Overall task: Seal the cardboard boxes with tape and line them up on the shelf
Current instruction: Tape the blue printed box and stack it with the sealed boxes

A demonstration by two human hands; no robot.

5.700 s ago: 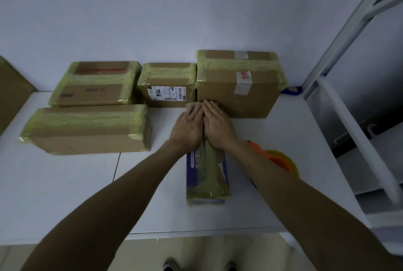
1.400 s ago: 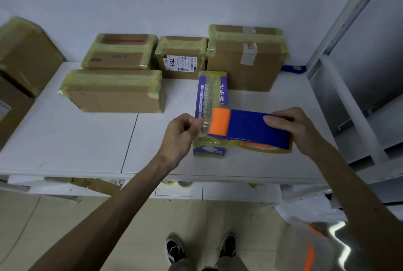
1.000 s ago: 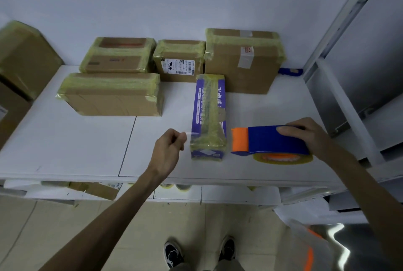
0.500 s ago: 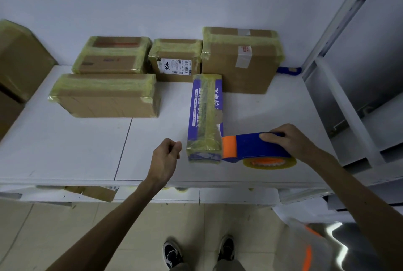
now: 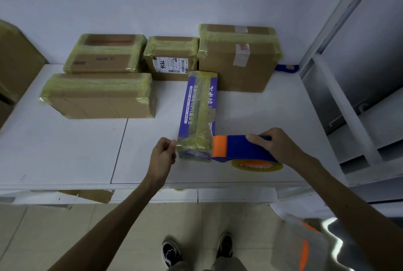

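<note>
Nearest us, below the shelf edge, we see a pair of dark shoes [image 5: 172, 253] on the pale floor. Above them both hands work at the front of the white shelf [image 5: 65, 150]. The left hand [image 5: 162, 157] is curled, its thumb and forefinger pinching the tape [image 5: 179, 145] at the near left corner of the purple box [image 5: 197, 116]. The right hand [image 5: 277, 146] is wrapped round the blue tape dispenser [image 5: 242, 148], whose orange nose touches the box's near right corner, with the yellowish tape roll [image 5: 257, 165] under it. The purple box lies lengthwise on the shelf, pointing away from us, with yellowish tape running along its top. Its far end is just beside the tall carton [image 5: 237, 57]. To the left we find a long flat carton [image 5: 98, 96]. Behind it, against the wall, a wide carton [image 5: 104, 53] and a small labelled carton [image 5: 171, 57] stand in a row with the tall one, all taped. A large carton [image 5: 17, 59] sits at the left edge
</note>
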